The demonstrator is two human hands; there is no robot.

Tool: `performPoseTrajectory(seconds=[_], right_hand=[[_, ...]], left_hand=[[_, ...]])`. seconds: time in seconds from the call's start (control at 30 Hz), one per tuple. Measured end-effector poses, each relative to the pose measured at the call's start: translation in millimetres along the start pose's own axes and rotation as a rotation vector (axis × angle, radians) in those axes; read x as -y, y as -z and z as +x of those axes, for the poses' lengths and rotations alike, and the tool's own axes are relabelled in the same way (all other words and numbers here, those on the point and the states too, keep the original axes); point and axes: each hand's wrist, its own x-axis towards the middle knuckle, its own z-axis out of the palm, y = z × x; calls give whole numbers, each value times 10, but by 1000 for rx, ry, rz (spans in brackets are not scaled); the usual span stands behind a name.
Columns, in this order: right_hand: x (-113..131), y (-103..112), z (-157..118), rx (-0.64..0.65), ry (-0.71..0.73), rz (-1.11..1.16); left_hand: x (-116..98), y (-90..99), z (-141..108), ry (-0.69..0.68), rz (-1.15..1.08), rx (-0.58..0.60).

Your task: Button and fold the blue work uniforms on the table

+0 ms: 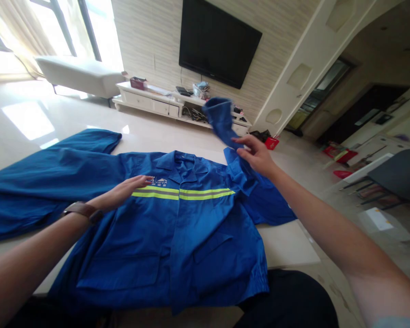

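A blue work jacket [140,237] lies front up on a pale table, its collar away from me and a yellow-grey reflective stripe across the chest. My right hand [254,155] pinches one sleeve [220,118], and the cuff end stands up in the air above it. My left hand [135,187], with a watch at the wrist, rests by the printed logo on the chest, fingers stretched out and nothing held. More blue fabric [269,200] lies under the raised sleeve at the right, and blue trousers or sleeves [54,173] spread to the left.
The pale tabletop [283,241] shows at the right. Beyond it stand a white TV cabinet [150,102] with small items, a wall television [218,41] and a light bench [82,73]. A grey chair [399,175] and a white box [379,221] are at the far right.
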Motion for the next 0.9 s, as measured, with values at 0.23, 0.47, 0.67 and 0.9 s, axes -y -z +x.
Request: performPoseTrajectory(seconds=[0.23, 0.47, 0.67, 0.9], right_hand=[[-400, -378, -682, 281, -303, -314], [-793, -626, -1586, 427, -437, -558], [-796, -597, -1565, 292, -366, -771], [-777, -517, -1578, 254, -389, -836]], left_hand=[[23, -86, 16, 311, -990, 22], [83, -195, 47, 417, -816, -36], [-68, -17, 93, 232, -831, -286], [60, 158, 131, 363, -628, -392]])
